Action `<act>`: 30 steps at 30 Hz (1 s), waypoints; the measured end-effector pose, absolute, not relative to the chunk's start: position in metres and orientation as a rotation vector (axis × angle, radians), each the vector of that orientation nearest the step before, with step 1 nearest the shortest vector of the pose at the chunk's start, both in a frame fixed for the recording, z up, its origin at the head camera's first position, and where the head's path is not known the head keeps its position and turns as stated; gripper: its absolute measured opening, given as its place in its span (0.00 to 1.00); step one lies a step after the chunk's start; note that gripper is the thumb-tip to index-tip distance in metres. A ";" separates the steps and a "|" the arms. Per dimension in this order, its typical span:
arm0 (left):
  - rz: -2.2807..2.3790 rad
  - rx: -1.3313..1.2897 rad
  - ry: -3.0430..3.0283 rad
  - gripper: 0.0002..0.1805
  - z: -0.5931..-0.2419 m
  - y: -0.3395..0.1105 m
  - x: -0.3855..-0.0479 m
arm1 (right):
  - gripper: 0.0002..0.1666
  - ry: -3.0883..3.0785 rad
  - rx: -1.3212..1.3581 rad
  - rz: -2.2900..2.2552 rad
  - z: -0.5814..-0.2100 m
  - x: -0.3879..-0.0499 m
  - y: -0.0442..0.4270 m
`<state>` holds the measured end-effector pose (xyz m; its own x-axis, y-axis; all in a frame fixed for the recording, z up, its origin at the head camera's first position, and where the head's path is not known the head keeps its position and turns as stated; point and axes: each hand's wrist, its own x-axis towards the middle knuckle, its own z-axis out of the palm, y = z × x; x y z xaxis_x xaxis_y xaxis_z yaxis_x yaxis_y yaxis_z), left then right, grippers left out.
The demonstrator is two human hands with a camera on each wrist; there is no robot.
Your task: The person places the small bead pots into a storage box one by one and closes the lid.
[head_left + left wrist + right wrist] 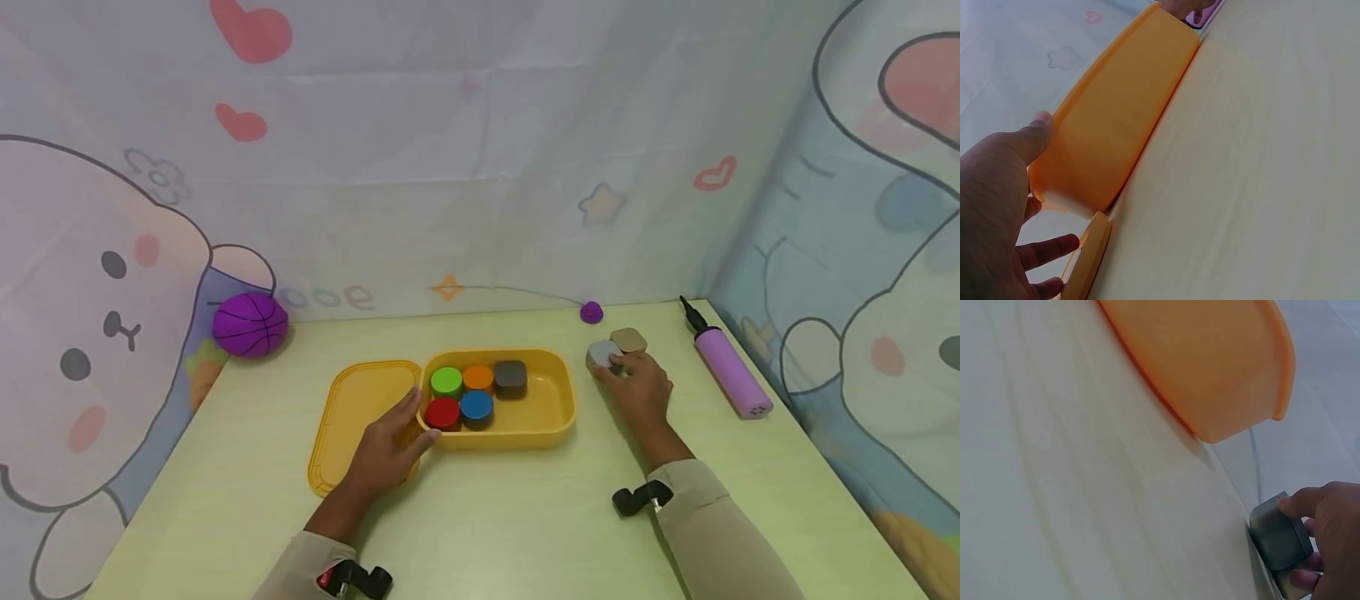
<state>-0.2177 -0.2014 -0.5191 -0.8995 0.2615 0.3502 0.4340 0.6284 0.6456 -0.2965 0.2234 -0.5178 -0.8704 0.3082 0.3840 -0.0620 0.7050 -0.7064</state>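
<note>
My left hand [385, 446] holds the left end of an open yellow box [498, 440], thumb on the front rim [1047, 122] and fingers along the side. Inside sit green [447, 382], orange [478, 378], red [442, 413] and blue [477, 408] round pieces and a dark grey squarish one [511, 379]. Right of the box, my right hand [637, 390] grips a light grey rounded-square block [602, 353] between thumb and fingers. A tan block [628, 340] lies just behind it. Part of the grey block is hidden by the fingers.
The flat yellow lid [352, 429] lies left of the box, partly under my left hand. A purple ball [251, 325] sits at the back left. A small purple object [592, 312] lies at the back edge. On the right lies a lilac hand pump [733, 372].
</note>
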 end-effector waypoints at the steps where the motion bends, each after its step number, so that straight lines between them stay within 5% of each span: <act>1: -1.131 -0.570 -2.627 0.43 -0.519 -0.201 -0.218 | 0.26 -2.425 -0.185 1.035 -0.518 -0.297 0.224; 30: -1.116 -0.561 -2.636 0.43 -0.517 -0.201 -0.217 | 0.20 -1.944 0.353 1.029 -0.512 -0.299 0.216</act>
<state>-0.2172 -0.2011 -0.5165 -0.9017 0.2579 0.3471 0.4287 0.6380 0.6397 -0.2991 0.2156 -0.5116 -0.5703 0.1429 0.8089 -0.5884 0.6161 -0.5237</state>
